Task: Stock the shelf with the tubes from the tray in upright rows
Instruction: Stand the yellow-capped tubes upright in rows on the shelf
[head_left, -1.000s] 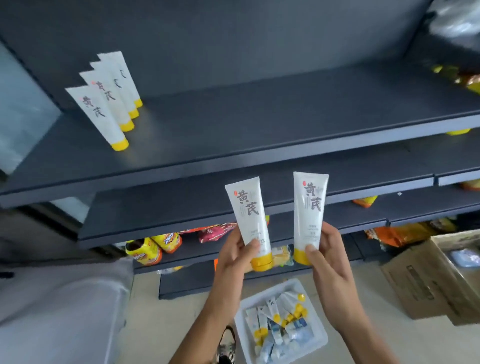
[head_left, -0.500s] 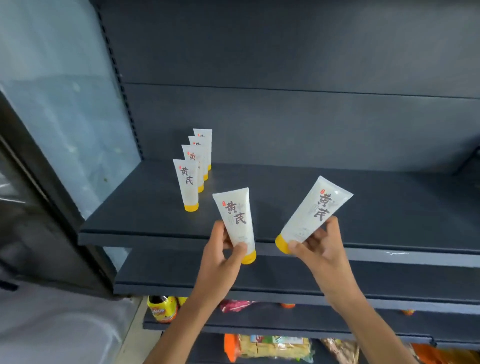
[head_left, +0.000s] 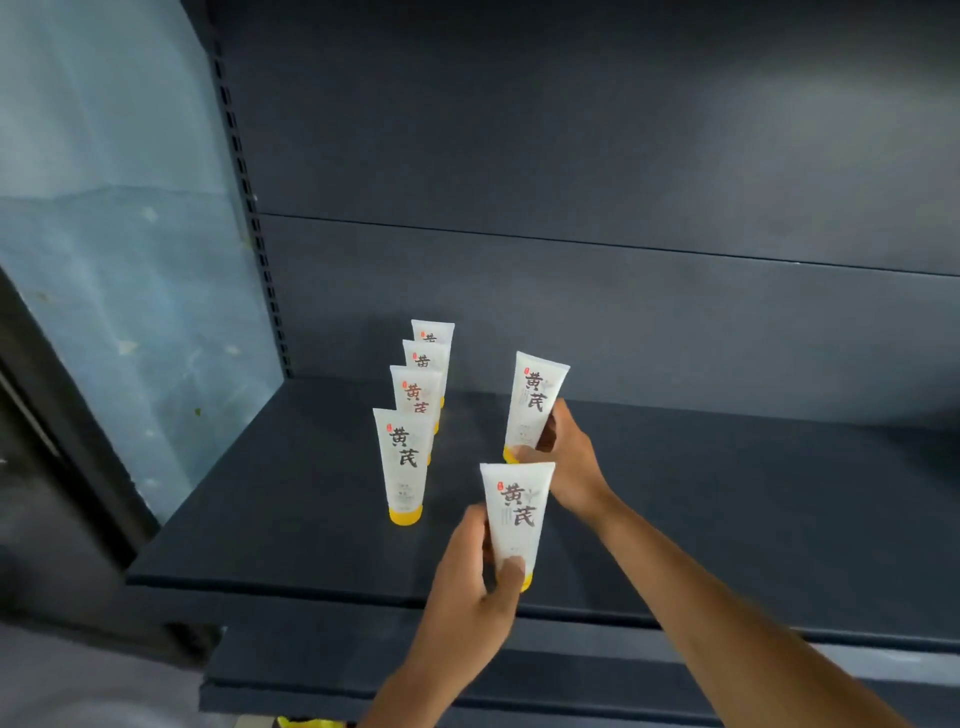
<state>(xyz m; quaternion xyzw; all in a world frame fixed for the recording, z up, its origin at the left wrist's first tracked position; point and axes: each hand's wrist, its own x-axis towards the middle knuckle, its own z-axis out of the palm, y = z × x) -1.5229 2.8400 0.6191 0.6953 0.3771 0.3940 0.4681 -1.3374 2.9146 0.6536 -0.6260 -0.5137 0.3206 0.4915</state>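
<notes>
Our left hand (head_left: 467, 587) pinches a tube (head_left: 517, 514) near its yellow cap, thumb in front and fingers behind, by the front edge of the shelf (head_left: 727, 493). Our right hand (head_left: 569, 462) clasps a second tube (head_left: 535, 405) further back (cap down, nearly upright). A row of four tubes (head_left: 405, 462) stands upright toward the left edge.

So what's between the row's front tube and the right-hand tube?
Head view: only bare shelf between the front tube and the tube the right hand holds.
</notes>
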